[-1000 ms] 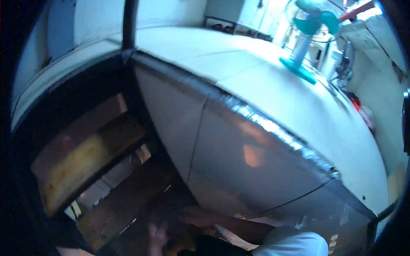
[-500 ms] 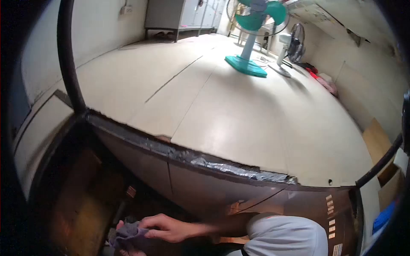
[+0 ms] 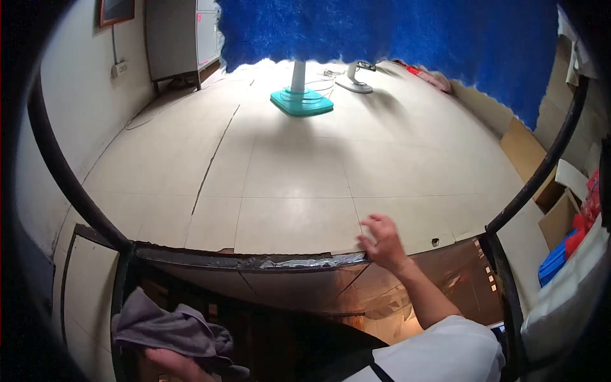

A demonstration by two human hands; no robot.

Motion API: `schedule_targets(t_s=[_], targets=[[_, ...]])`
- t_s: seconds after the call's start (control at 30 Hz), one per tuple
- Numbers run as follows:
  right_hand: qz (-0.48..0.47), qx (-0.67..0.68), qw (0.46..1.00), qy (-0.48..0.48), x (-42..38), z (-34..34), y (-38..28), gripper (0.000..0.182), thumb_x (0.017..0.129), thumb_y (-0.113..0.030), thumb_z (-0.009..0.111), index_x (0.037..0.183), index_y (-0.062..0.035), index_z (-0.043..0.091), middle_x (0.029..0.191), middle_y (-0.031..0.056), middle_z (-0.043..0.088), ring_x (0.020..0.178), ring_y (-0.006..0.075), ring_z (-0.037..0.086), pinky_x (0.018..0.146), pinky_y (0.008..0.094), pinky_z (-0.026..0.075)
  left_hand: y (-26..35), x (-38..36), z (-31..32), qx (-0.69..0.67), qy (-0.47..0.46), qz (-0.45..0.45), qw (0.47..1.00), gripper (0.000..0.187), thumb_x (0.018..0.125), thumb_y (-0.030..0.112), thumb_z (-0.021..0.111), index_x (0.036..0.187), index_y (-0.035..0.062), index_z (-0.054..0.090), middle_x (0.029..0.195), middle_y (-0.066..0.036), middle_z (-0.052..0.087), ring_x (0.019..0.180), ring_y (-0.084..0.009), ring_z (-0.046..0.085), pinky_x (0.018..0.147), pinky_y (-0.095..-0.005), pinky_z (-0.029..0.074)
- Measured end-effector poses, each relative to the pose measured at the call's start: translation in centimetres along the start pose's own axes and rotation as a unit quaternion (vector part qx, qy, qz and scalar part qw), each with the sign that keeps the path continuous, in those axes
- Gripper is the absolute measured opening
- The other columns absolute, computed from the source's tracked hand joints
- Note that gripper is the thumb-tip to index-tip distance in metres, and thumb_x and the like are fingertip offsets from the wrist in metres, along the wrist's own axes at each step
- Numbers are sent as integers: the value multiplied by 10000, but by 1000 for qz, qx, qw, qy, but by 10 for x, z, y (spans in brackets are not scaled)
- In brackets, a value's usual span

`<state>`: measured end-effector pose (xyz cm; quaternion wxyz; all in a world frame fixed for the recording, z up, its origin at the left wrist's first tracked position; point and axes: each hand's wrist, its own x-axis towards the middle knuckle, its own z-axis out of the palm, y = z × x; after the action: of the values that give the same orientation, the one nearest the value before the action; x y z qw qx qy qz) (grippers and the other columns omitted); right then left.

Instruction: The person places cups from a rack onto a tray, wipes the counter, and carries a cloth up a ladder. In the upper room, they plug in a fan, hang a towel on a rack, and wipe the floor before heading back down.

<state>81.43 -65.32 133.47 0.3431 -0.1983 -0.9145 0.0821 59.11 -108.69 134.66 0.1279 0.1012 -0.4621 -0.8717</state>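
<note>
A grey-purple cloth (image 3: 168, 325) hangs bunched over my left hand (image 3: 170, 361) at the lower left. The fingers of that hand are mostly hidden by the folds, with the cloth gripped in them. My right hand (image 3: 382, 242) is raised at the edge of the tiled floor (image 3: 293, 216), its fingers apart and slightly bent, with nothing in them. Just to its left along the edge runs a torn strip of silver tape (image 3: 312, 261).
Blue fabric (image 3: 394, 38) hangs across the top. Dark metal posts (image 3: 70, 178) rise on both sides of the opening. On the floor stand a green fan base (image 3: 301, 103) and a white fan base (image 3: 354, 85). Cardboard (image 3: 525, 153) leans at the right.
My right hand has let go of the cloth and moved right and up to the floor edge. My left hand keeps the cloth, lower left. Blue fabric now covers the fans' upper parts.
</note>
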Motion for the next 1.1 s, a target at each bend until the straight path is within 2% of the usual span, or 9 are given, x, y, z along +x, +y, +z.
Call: schedule_targets(t_s=[0.07, 0.3, 0.53, 0.6, 0.63, 0.7, 0.87, 0.97, 1.1], targets=[[179, 127, 975, 29, -4, -10, 12, 355, 836, -171, 732, 1155, -43, 641, 1163, 212, 585, 1113, 395, 551, 985, 475, 443, 16, 7, 21, -32, 39, -1, 999, 619, 1016, 429, 352, 1385, -51, 478, 1344, -257, 535, 1200, -386, 572, 1036, -507, 482], [122, -35, 988, 91, -15, 3, 27, 373, 861, -93, 665, 1216, -23, 576, 1262, 214, 559, 1219, 389, 496, 1066, 477, 363, 57, 27, 88, -37, 134, 202, 969, 575, 1037, 360, 345, 1431, -54, 406, 1425, -253, 475, 1281, -386, 535, 1062, -540, 475], [166, 2, 983, 80, 11, -7, 14, 366, 959, -269, 625, 1195, 7, 581, 1224, 195, 580, 1208, 380, 519, 1062, 470, 378, 38, 104, 150, 46, -57, 422, 904, 443, 1061, 336, 414, 1337, 4, 515, 1298, -187, 602, 1112, -314, 656, 988, -413, 539], [110, -28, 990, 82, 43, 6, 12, 374, 929, -248, 661, 1200, -1, 586, 1225, 196, 582, 1216, 377, 517, 1065, 479, 374, 41, 134, 183, 354, 152, 638, 667, 330, 1015, 277, 542, 1175, -2, 615, 1126, -141, 688, 976, -271, 696, 919, -354, 549], [89, -52, 991, 84, 59, 6, 11, 381, 914, -237, 679, 1202, -4, 588, 1225, 197, 583, 1219, 376, 516, 1067, 483, 372, 45, 158, 197, 474, 269, 736, 401, 239, 979, 214, 634, 1056, -6, 687, 1012, -108, 732, 878, -235, 718, 859, -309, 560], [88, -97, 990, 60, 90, 27, 24, 422, 847, -204, 740, 1204, -27, 601, 1249, 203, 572, 1231, 374, 502, 1073, 484, 363, 45, 203, 232, 465, 175, 749, 439, 171, 955, 157, 655, 1030, 6, 687, 987, -88, 738, 857, -215, 710, 834, -300, 550], [92, -69, 993, -19, 179, 72, 20, 408, 800, -204, 778, 1156, -63, 636, 1249, 205, 556, 1208, 388, 485, 1050, 496, 361, -26, 341, 320, 286, -201, 534, 770, 263, 989, 166, 593, 1176, -17, 622, 1185, -203, 646, 1056, -319, 633, 956, -377, 488], [60, -52, 995, -52, 220, 110, 35, 354, 814, -244, 776, 1098, -59, 672, 1230, 204, 564, 1195, 383, 491, 1036, 498, 364, -55, 329, 342, 742, -153, 269, 595, 482, 950, 435, 615, 1320, 130, 564, 1397, -234, 492, 1264, -414, 475, 1087, -586, 338], [20, -46, 996, -72, 279, 161, 38, 322, 814, -262, 777, 1049, -58, 693, 1217, 199, 571, 1193, 373, 496, 1030, 494, 368, -132, 338, 299, 829, -226, 104, 501, 684, 919, 633, 529, 1471, 234, 465, 1601, -204, 266, 1490, -418, 183, 1153, -677, 111]])
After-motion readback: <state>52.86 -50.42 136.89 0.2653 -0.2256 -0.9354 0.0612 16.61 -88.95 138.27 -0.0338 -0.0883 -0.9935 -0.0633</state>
